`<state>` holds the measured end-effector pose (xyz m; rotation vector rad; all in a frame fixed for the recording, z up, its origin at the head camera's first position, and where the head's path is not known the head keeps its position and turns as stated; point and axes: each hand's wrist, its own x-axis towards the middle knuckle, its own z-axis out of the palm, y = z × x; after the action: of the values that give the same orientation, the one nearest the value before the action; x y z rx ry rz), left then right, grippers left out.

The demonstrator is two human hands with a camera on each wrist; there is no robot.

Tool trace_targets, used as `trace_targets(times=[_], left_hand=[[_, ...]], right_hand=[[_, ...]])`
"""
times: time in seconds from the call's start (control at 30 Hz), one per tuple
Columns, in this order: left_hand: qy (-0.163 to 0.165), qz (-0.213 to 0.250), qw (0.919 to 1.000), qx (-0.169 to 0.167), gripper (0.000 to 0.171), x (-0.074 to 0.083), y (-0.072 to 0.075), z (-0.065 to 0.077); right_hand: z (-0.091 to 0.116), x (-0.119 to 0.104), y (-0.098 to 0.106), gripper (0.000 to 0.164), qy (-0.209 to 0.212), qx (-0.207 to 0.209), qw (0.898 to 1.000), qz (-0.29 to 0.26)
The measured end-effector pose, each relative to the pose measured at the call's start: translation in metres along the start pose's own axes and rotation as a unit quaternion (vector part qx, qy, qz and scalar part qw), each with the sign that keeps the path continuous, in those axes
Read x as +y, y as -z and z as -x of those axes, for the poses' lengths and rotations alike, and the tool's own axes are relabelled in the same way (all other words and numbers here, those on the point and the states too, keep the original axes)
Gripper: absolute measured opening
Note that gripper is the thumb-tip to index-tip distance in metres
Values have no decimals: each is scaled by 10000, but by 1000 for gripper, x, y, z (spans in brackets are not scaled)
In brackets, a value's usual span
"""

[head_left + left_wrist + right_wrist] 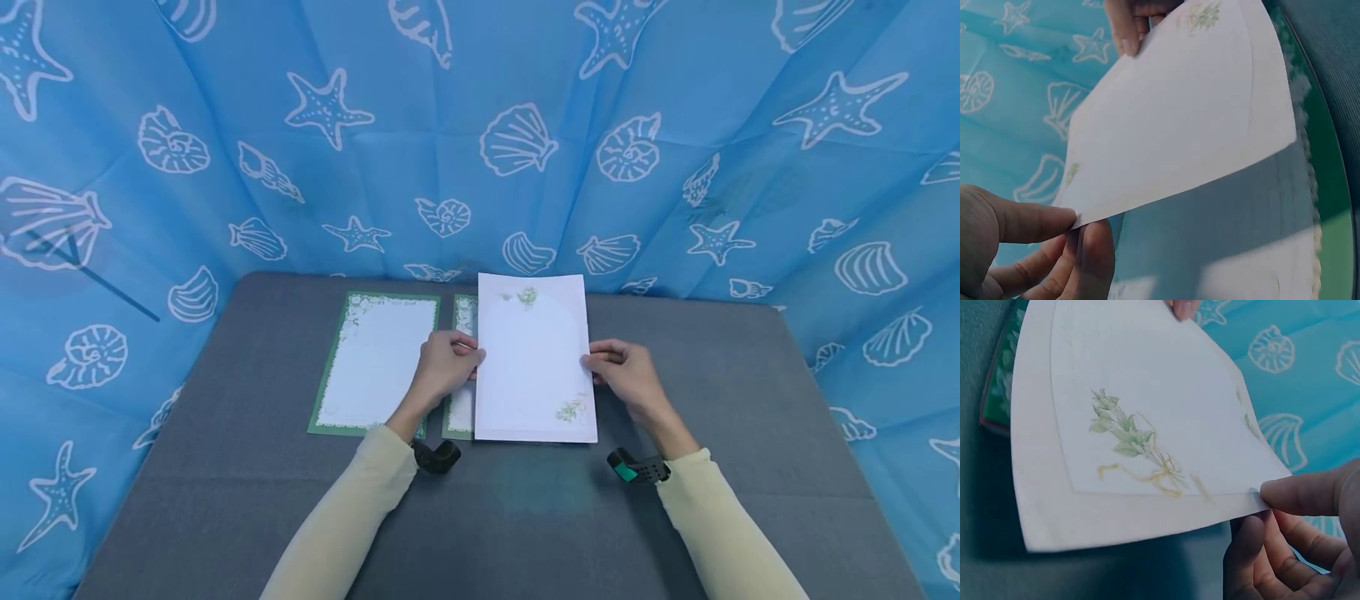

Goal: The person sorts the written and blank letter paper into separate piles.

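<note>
A white sheet of paper (534, 358) printed with small green leaf sprigs is held up off the table by both hands. The left hand (446, 363) pinches its left edge between thumb and fingers. On the opposite edge, the right hand (622, 368) pinches it the same way. Beneath the raised sheet lies a green-bordered sheet (460, 417), mostly covered by it in the head view. The left wrist view shows the white sheet's shadow falling across that lower sheet. In the right wrist view, the leaf sprig (1124, 432) with a yellow ribbon is close to the right hand.
Another green-bordered sheet (378, 362) with a floral frame lies flat at the left. A grey cloth covers the table (525, 533). Behind it hangs a blue curtain (435, 150) with shells and starfish. Both wrists wear black straps (435, 457).
</note>
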<state>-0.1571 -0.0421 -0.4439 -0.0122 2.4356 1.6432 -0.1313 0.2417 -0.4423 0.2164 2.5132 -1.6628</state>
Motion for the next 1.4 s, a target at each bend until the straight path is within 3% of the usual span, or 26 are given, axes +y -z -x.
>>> trace_targets(times=[0.4, 0.63, 1.07, 1.4], left_hand=[[259, 478, 9980, -330, 14, 14, -32, -13], [205, 591, 9969, -485, 12, 20, -49, -18], [244, 418, 9982, -346, 8, 33, -86, -26], [420, 209, 9986, -243, 5, 38, -109, -27]], right_hand=[[3, 9, 33, 35, -224, 329, 9988, 277], [6, 13, 49, 38, -297, 444, 9980, 349], [7, 22, 80, 45, -454, 703, 9952, 515], [10, 35, 91, 47, -664, 787, 9912, 831]])
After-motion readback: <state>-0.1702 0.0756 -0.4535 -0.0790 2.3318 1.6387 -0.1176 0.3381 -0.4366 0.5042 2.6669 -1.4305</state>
